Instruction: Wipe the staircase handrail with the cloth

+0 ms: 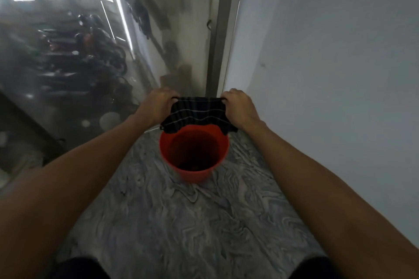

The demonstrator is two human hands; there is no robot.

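A dark cloth (pixel 199 113) with thin pale stripes hangs stretched between both hands, just above the far rim of a red bucket (pixel 193 153). My left hand (pixel 158 103) pinches its left top corner. My right hand (pixel 238 106) grips the right top corner. The cloth's lower edge droops over the bucket's back rim. No handrail is clearly visible in this view.
The bucket stands on a grey marbled floor (pixel 181 222). A glass panel (pixel 79 52) runs along the left, with parked motorbikes seen through it below. A white wall (pixel 328 75) closes the right side, with a metal post (pixel 218 29) ahead.
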